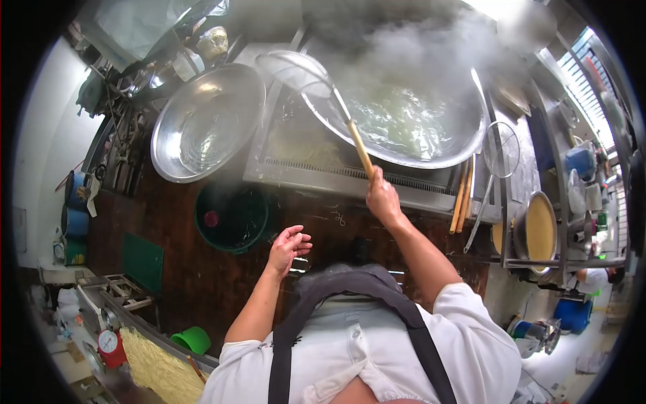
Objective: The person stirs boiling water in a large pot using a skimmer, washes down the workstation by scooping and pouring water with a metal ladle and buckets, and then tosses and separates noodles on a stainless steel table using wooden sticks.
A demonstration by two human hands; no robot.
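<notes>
My right hand (384, 196) is wrapped round the wooden handle of a mesh strainer (296, 71). The strainer's round head hangs over the stove top, between a metal basin and the near-left rim of a large steaming pot (404, 163). Bubbling, pale greenish liquid fills the pot, and steam hides its far side. Held in front of my body, my left hand (291, 248) has nothing in it; its fingers are loosely bent and apart. Closest to that hand is a dark green bucket (264, 232) on the floor, with a small reddish object inside.
The wide metal basin (202, 121) sits tilted left of the stove. Wooden sticks (461, 198) and a second strainer (486, 195) lean at the stove's right. Shelving with a round pan (536, 222) stands right. Behind me are noodle-like strands (158, 367) and a red scale (110, 346).
</notes>
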